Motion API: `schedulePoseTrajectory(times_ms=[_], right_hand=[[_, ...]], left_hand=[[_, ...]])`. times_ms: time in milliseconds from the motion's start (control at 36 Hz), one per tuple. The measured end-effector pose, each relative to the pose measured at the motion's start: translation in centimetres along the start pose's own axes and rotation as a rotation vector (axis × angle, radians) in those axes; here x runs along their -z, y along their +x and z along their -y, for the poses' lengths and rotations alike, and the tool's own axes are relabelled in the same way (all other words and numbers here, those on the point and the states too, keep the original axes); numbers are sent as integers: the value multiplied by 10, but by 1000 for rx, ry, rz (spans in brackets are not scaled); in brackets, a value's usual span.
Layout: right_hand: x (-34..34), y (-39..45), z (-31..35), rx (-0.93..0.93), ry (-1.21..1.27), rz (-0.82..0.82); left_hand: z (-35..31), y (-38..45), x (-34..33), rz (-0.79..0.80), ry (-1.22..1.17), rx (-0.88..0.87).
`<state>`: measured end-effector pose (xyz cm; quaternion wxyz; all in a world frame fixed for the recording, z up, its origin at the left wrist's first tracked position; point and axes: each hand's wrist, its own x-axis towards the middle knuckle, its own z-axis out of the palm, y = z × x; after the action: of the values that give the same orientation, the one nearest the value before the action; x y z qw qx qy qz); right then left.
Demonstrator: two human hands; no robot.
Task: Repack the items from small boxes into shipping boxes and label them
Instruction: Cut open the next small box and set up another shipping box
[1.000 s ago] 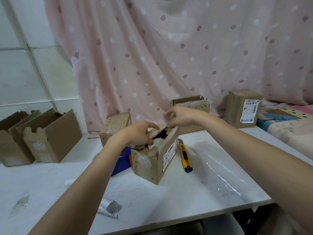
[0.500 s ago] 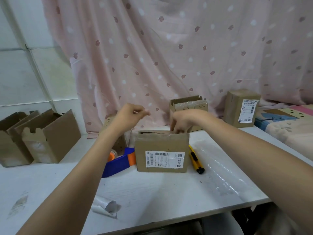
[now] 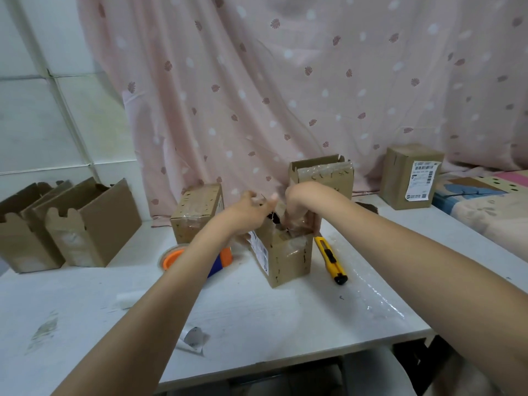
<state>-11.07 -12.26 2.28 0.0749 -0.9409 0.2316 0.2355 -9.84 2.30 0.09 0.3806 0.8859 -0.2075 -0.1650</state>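
Both hands at open top of labelled box (image 3: 288, 252), mid-table. Right hand (image 3: 300, 208) fingers curled inside, seemingly gripping packing; left hand (image 3: 251, 207) blurred, grip unclear. We judge unpacking step; next we lift contents clear.

boxes (image 3: 288, 255): 6 | knife (image 3: 331, 260): 1 | tape dispenser (image 3: 223, 260): 1

White table (image 3: 257, 315) with cardboard boxes (image 3: 85, 224), yellow utility knife (image 3: 331, 260), tape dispenser (image 3: 174, 257), clear plastic sheet (image 3: 380, 304), paper scrap (image 3: 193, 340).
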Motion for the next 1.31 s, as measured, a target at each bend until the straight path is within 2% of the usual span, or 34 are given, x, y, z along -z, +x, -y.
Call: schedulePoseTrajectory(times_ms=[56,139,306,583,722,806,889,1000,1139,1306], right_hand=[[-3,1,1,-14,18,8],[-5,1,1,43,113,15],[-5,3,-12,79,314,16],[-4,-8,-14,139,476,63],[-12,-4,-15,186,535,-45],[-18,3,-25,239,710,-84],[-32,14,-40,193,796,-189],[-55,33,-54,42,604,-280],[-70,39,-55,-2,334,-356],[-83,48,-52,-81,138,-343]], left_hand=[[4,-1,-5,53,-23,-58],[12,2,-11,-12,-51,-115],[23,3,-8,-56,-248,-64],[35,11,-9,-10,-236,-134],[45,13,-11,-36,-134,-274],[52,12,-12,-38,-116,-344],[60,11,-10,0,-135,-364],[69,12,-11,-35,-124,-353],[73,13,-15,-99,-136,-349],[72,8,-22,-159,-167,-322]])
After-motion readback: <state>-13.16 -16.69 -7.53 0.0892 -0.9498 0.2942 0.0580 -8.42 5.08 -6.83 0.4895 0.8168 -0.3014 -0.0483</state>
